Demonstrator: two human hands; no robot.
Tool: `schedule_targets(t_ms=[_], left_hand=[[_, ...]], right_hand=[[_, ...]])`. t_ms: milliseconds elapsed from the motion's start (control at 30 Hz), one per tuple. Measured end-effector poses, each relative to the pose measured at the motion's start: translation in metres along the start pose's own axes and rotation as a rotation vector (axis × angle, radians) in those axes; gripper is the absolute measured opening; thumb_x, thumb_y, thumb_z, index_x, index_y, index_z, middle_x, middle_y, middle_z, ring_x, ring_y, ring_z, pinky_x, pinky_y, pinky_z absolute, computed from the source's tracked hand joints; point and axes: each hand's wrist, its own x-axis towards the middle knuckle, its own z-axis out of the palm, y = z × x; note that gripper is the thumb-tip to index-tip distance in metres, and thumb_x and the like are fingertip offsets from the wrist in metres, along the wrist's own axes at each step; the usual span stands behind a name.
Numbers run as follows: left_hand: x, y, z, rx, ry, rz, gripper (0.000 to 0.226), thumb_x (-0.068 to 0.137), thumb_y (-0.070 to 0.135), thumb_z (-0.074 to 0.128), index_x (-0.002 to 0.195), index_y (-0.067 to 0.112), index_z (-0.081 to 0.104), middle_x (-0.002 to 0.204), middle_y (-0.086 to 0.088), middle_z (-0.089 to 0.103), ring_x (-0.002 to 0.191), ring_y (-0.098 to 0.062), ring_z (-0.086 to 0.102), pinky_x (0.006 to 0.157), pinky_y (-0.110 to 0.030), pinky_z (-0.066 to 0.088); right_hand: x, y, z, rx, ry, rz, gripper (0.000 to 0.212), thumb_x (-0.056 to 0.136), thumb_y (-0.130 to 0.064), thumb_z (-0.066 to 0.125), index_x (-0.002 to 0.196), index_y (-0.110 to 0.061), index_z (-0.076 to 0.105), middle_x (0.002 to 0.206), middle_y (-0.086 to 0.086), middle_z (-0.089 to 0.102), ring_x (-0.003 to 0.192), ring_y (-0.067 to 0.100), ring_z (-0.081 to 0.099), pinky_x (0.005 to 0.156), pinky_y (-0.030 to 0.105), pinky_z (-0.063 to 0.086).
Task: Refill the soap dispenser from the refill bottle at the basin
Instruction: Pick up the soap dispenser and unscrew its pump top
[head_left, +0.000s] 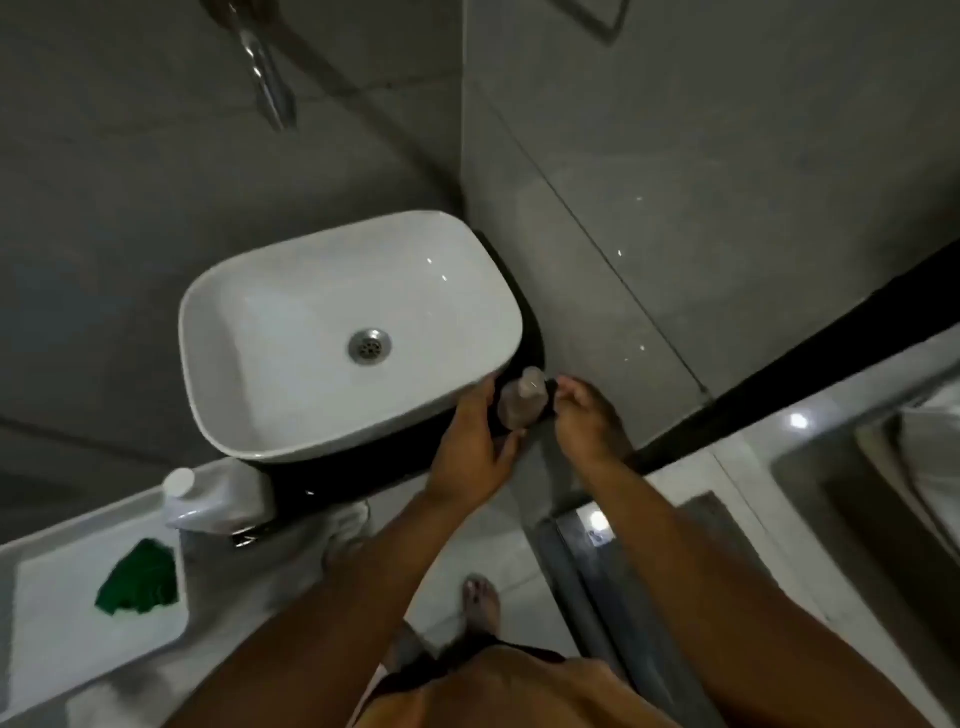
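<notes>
soap dispenser (522, 402): small clear-ish bottle with brownish stuff inside, standing on the dark counter (363, 470) right at the basin's near-right corner, squeezed in against the grey wall; pretty blurry so can't make out the top.
left hand (475, 444): wrapped around the dispenser's left side, thumb toward the basin rim, fingers curling under the bottle. Looks like it's gripping it.
right hand (584, 410): just right of the dispenser, fingers bunched up near its top; honestly can't tell if it's actually touching or pinching anything.
basin (291, 415): white rounded-rectangle bowl sitting on top of the counter, metal drain (370, 346) in the middle, dry-looking.
tap (267, 78): chrome spout, up above the basin.
refill bottle (208, 501): white jug with a white cap, down-left of the basin, well apart from both hands.
green cloth (139, 579): crumpled on a white surface near the jug.
bare foot (482, 603): on the light floor tiles below.
</notes>
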Motion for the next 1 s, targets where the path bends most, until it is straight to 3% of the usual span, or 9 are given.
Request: schedule_targets(t_ms=[100,233,400,533,633,700,800,900,1000], left_hand=[[0.018,-0.016,0.013,0.013,-0.089,-0.110,0.073,0.094,0.017,0.068,0.157,0.011,0.032,0.157,-0.008,0.045,0.145,-0.023,0.044,0.121,-0.040,0.035],[0.033,-0.029,0.025,0.073,-0.161,-0.239,0.069,0.096,0.025,0.067,0.157,0.018,0.034,0.157,-0.005,0.047,0.145,-0.022,0.044,0.120,-0.040,0.036],[0.043,-0.036,0.038,0.036,-0.164,-0.310,0.064,0.097,0.029,0.066,0.154,0.018,0.039,0.154,-0.006,0.051,0.141,-0.022,0.048,0.115,-0.028,0.033],[0.047,-0.038,0.041,0.061,-0.126,-0.290,0.047,0.093,0.028,0.070,0.136,0.018,0.056,0.136,-0.008,0.065,0.126,-0.029,0.062,0.102,-0.028,0.044],[0.043,-0.035,0.031,0.073,-0.115,-0.236,0.039,0.090,0.026,0.073,0.125,0.015,0.060,0.125,-0.010,0.070,0.117,-0.032,0.066,0.099,-0.037,0.052],[0.035,-0.031,0.019,0.068,-0.100,-0.169,0.039,0.087,0.015,0.075,0.123,0.010,0.060,0.122,-0.011,0.071,0.115,-0.033,0.067,0.098,-0.042,0.053],[0.023,-0.025,-0.007,0.041,-0.099,-0.080,0.049,0.081,0.007,0.076,0.127,0.007,0.058,0.122,-0.011,0.070,0.115,-0.028,0.068,0.098,-0.045,0.055],[0.013,-0.009,-0.037,-0.029,-0.135,-0.060,0.056,0.082,0.021,0.081,0.131,0.016,0.054,0.125,-0.002,0.069,0.115,-0.015,0.068,0.098,-0.032,0.055],[0.003,0.015,-0.065,-0.067,-0.127,-0.108,0.059,0.077,0.041,0.079,0.128,0.031,0.051,0.117,0.012,0.069,0.108,0.002,0.067,0.089,-0.014,0.053]], right_hand=[[0.019,0.017,0.016,0.053,-0.031,0.045,0.041,0.101,0.000,0.044,0.139,-0.009,0.055,0.143,0.012,0.055,0.125,0.022,0.053,0.097,0.020,0.038],[0.037,0.035,0.026,0.064,-0.051,0.087,0.034,0.102,-0.008,0.047,0.133,-0.014,0.061,0.138,0.014,0.060,0.126,0.031,0.056,0.112,0.040,0.041],[0.040,0.040,0.021,0.009,-0.060,0.027,0.034,0.099,-0.002,0.053,0.130,-0.011,0.064,0.133,0.014,0.064,0.124,0.031,0.059,0.112,0.047,0.043],[0.042,0.047,0.018,-0.065,-0.072,-0.026,0.035,0.096,0.006,0.055,0.127,-0.005,0.065,0.126,0.018,0.067,0.120,0.035,0.061,0.109,0.050,0.044],[0.038,0.049,0.014,-0.105,-0.130,-0.071,0.040,0.093,0.010,0.057,0.130,-0.005,0.063,0.124,0.014,0.068,0.120,0.034,0.062,0.109,0.044,0.046],[0.030,0.048,0.009,-0.083,-0.207,-0.087,0.048,0.090,0.014,0.058,0.132,-0.010,0.062,0.121,0.006,0.068,0.115,0.029,0.064,0.098,0.032,0.052],[0.009,0.048,0.002,-0.108,-0.294,-0.175,0.074,0.082,0.013,0.069,0.122,-0.049,0.057,0.113,-0.023,0.065,0.103,-0.004,0.064,0.087,0.014,0.054],[-0.017,0.047,0.001,-0.091,-0.396,-0.264,0.095,0.076,-0.003,0.083,0.115,-0.078,0.040,0.116,-0.049,0.053,0.109,-0.023,0.052,0.086,0.001,0.046],[-0.034,0.037,0.008,-0.037,-0.467,-0.272,0.097,0.074,-0.015,0.088,0.116,-0.082,0.033,0.118,-0.054,0.048,0.109,-0.021,0.055,0.084,0.007,0.051]])
